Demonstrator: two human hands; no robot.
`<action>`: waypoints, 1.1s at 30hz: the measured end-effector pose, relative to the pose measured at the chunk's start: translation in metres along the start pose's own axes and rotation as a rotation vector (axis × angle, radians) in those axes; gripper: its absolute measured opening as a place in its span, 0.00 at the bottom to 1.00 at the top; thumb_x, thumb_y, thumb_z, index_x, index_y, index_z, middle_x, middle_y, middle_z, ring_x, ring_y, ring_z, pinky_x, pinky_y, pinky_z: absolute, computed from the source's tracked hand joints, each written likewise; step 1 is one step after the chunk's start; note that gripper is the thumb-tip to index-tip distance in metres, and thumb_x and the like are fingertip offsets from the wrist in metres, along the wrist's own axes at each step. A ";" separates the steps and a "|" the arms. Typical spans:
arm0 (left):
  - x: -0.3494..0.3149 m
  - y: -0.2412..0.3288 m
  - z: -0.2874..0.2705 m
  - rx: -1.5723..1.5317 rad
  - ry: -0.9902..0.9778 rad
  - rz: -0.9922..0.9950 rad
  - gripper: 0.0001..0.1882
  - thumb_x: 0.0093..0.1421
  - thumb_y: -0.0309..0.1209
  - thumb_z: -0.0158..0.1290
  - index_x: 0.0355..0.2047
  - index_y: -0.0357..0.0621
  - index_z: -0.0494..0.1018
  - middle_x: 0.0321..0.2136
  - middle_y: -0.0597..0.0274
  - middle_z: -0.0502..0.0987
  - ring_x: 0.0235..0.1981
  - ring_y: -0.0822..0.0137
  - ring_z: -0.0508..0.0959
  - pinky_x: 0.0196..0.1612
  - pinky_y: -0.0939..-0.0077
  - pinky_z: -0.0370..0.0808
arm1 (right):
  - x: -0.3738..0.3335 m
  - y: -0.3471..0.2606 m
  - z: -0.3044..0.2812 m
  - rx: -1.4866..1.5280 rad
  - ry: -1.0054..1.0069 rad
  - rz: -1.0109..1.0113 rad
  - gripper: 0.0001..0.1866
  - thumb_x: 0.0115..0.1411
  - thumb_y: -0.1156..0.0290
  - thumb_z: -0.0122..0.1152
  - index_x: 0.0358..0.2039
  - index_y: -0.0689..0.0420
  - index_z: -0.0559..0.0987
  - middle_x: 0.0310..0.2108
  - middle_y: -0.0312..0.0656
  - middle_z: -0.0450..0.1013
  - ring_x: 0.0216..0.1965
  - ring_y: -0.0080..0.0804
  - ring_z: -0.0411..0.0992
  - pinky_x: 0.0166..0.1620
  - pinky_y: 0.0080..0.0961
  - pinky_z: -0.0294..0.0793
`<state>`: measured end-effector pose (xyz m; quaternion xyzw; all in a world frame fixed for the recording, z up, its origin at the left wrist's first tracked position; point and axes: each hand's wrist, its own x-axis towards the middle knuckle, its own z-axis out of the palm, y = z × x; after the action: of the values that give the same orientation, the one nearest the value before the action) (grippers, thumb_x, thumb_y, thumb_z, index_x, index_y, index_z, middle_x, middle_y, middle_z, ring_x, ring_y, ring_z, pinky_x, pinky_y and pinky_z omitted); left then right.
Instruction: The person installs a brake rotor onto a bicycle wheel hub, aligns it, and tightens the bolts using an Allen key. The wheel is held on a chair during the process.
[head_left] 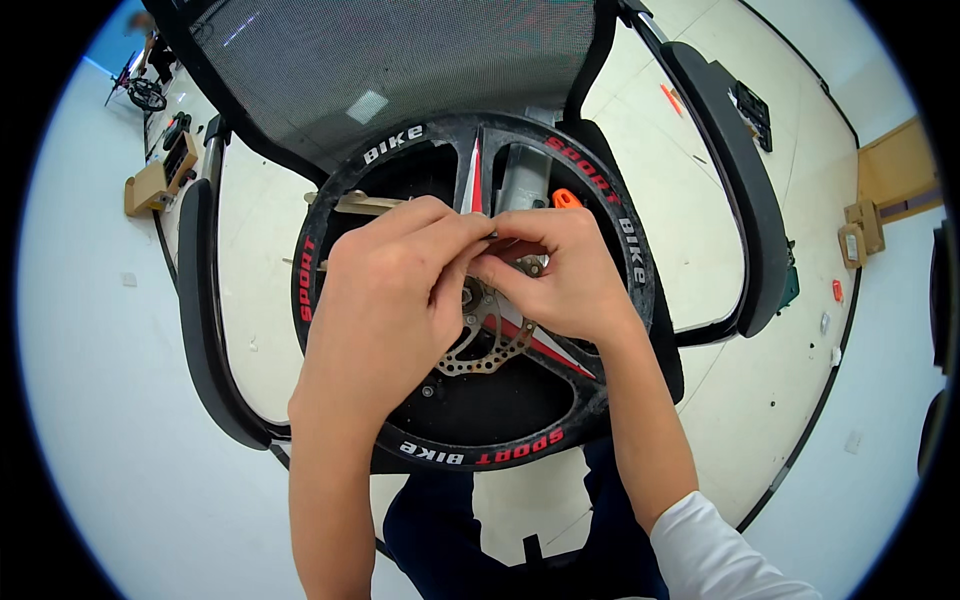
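Observation:
A black bicycle wheel point(478, 452) with three spokes, red and white accents and printed lettering lies flat on a chair seat. At its centre sits a silver brake disc point(478, 367) with drilled holes, partly covered by my hands. My left hand point(392, 285) and my right hand point(565, 268) meet just above the hub, fingertips pinched together. A small dark piece point(492, 236) shows between the fingertips; its kind is too hidden to tell. A small bolt point(428, 391) lies in a gap between spokes, below the disc.
The chair's mesh backrest point(400, 60) rises beyond the wheel, with a left armrest point(205, 320) and right armrest point(735, 190). Behind the hands are an orange-handled item point(567, 198), a grey translucent object point(526, 176) and a tan bar point(368, 205). Cardboard boxes point(148, 188) stand far left.

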<state>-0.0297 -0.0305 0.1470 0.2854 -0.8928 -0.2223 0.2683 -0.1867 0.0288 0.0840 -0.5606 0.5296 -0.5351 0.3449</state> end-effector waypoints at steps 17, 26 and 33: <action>-0.098 -0.034 0.055 -0.123 0.524 -0.411 0.21 0.56 0.23 0.61 0.52 0.39 0.77 0.47 0.56 0.76 0.43 0.62 0.76 0.44 0.74 0.72 | -0.010 -0.008 -0.017 -0.380 -0.192 0.111 0.08 0.67 0.71 0.55 0.37 0.64 0.73 0.23 0.48 0.72 0.23 0.38 0.72 0.30 0.31 0.70; -0.112 -0.048 0.097 -0.425 0.661 -0.643 0.20 0.65 0.28 0.56 0.56 0.35 0.72 0.46 0.56 0.69 0.31 0.74 0.73 0.31 0.81 0.70 | 0.011 -0.004 -0.011 -0.883 -0.541 -0.030 0.07 0.66 0.71 0.56 0.43 0.58 0.73 0.25 0.50 0.75 0.28 0.51 0.75 0.30 0.43 0.72; -0.116 -0.053 0.094 -0.523 0.620 -0.620 0.18 0.65 0.27 0.56 0.54 0.33 0.73 0.35 0.58 0.74 0.26 0.74 0.72 0.28 0.79 0.70 | 0.017 0.013 -0.018 -1.018 -0.675 -0.362 0.13 0.55 0.76 0.62 0.41 0.55 0.74 0.28 0.40 0.75 0.26 0.39 0.76 0.27 0.34 0.75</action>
<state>0.0144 0.0259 0.0063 0.5130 -0.5591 -0.4122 0.5044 -0.2090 0.0131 0.0789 -0.8726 0.4768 -0.0601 0.0874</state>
